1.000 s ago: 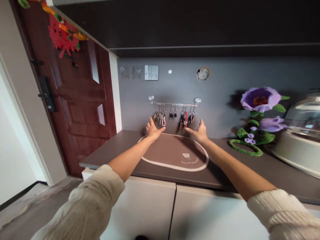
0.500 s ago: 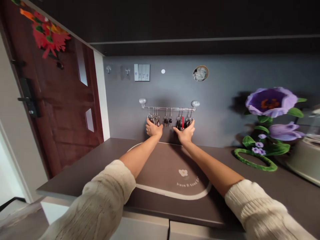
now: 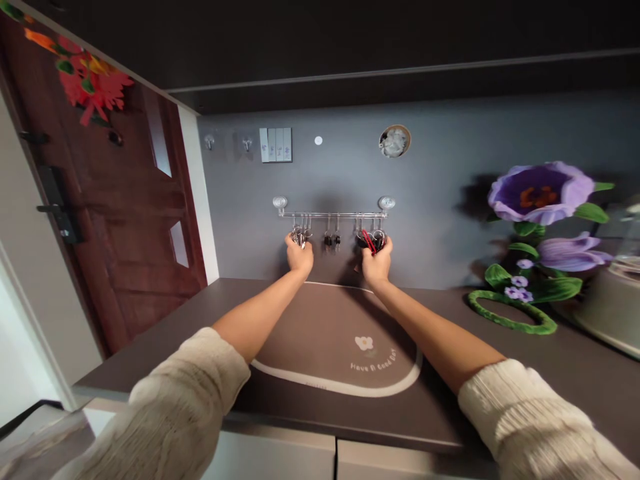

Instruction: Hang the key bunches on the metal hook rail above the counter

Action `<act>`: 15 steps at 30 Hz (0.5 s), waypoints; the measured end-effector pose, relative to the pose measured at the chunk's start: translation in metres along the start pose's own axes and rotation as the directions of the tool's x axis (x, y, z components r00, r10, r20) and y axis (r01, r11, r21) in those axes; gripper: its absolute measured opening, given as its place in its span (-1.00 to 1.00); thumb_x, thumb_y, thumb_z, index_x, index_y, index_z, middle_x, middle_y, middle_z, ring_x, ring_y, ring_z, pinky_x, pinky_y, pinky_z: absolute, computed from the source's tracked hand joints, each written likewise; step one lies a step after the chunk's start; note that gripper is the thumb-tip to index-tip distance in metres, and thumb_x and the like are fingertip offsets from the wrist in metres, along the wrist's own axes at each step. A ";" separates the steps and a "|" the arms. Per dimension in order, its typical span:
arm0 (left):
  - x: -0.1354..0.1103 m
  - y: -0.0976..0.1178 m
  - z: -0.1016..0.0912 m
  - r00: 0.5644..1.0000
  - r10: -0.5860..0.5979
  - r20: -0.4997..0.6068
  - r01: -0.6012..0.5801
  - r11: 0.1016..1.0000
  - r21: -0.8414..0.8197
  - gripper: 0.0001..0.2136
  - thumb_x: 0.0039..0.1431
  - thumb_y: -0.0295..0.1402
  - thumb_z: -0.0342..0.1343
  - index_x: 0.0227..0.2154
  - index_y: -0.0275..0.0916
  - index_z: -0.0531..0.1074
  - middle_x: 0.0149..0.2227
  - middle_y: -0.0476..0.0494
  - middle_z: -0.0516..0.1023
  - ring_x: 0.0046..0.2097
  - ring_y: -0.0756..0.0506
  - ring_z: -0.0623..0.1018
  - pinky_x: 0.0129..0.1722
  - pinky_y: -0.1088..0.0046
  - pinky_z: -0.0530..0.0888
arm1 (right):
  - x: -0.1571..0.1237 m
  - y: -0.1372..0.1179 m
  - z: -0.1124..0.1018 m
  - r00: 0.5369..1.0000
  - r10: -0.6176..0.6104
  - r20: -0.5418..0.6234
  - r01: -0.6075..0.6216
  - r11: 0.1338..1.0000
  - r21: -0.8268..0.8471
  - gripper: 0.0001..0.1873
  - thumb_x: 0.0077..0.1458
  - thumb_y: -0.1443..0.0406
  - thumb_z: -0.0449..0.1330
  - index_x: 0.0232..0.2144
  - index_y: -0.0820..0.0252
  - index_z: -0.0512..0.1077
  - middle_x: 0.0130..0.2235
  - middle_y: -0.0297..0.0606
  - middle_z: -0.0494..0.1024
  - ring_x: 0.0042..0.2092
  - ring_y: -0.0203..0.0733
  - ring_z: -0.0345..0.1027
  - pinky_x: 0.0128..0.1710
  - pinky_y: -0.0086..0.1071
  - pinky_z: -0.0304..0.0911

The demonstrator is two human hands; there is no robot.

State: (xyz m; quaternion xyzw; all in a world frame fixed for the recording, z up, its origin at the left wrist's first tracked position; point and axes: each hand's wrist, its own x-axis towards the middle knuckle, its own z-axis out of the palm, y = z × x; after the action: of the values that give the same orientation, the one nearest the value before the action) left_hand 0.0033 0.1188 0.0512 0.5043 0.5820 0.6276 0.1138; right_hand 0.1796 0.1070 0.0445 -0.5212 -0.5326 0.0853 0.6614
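Observation:
A clear hook rail [image 3: 333, 215] is fixed to the grey back wall by two round suction cups, with several keys hanging from its hooks. At the rail's left end my left hand [image 3: 300, 257] is closed around a bunch of keys [image 3: 299, 237] still hanging there. On the right end my right hand [image 3: 377, 265] is wrapped round another bunch of keys [image 3: 381, 238], with a red strap [image 3: 369, 241] showing above the fingers. Between my hands two small dark keys [image 3: 328, 241] hang untouched.
A brown mat [image 3: 320, 333] with a pale border lies on the dark counter [image 3: 280, 410]. Purple fabric flowers [image 3: 543, 197] and a pale rounded object [image 3: 617, 307] stand at right. White switches [image 3: 276, 145] are on the wall; a dark shelf [image 3: 320, 40] overhangs. Left is a red-brown door [image 3: 130, 247].
My hands have closed from a spread grasp into a tighter grip around the two bunches. The red strap has tilted from upright to slanting.

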 end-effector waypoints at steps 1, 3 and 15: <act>0.001 0.001 -0.003 1.000 0.009 -0.007 -0.010 1.000 -0.017 -0.54 0.09 -0.39 -0.10 0.06 -0.22 -0.05 -0.18 -0.18 0.46 -0.25 -0.05 0.51 -0.28 0.46 0.40 | 0.000 -0.003 -0.001 1.000 -0.002 0.004 0.002 1.000 -0.015 -0.22 -0.10 0.25 -0.06 0.17 0.32 -0.21 -0.06 -0.03 0.34 -0.17 -0.09 0.35 -0.11 -0.20 0.25; 0.001 0.006 -0.007 1.000 0.019 -0.024 -0.020 0.999 -0.043 -0.56 0.08 -0.39 -0.09 0.04 -0.22 0.00 -0.19 -0.16 0.46 -0.23 -0.05 0.51 -0.27 0.46 0.40 | -0.001 -0.009 -0.004 1.000 0.000 0.016 0.000 1.000 -0.021 -0.22 -0.08 0.25 -0.08 0.18 0.33 -0.27 -0.11 -0.02 0.36 -0.27 -0.12 0.39 -0.21 -0.23 0.30; 0.011 0.044 -0.033 0.984 0.180 0.010 -0.178 0.981 -0.080 -0.67 0.03 -0.49 -0.08 -0.09 -0.25 0.13 -0.19 -0.14 0.44 -0.16 -0.05 0.45 -0.15 0.44 0.37 | 0.011 -0.038 -0.012 0.999 -0.004 -0.049 0.008 0.997 0.073 -0.30 -0.09 0.26 -0.05 0.12 0.33 -0.12 -0.07 -0.05 0.35 -0.13 -0.14 0.31 -0.12 -0.30 0.23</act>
State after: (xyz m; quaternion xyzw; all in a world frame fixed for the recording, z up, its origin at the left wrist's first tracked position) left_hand -0.0077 0.0935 0.0999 0.5551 0.5080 0.6535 0.0819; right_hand 0.1771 0.0909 0.0823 -0.4969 -0.5142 0.0900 0.6933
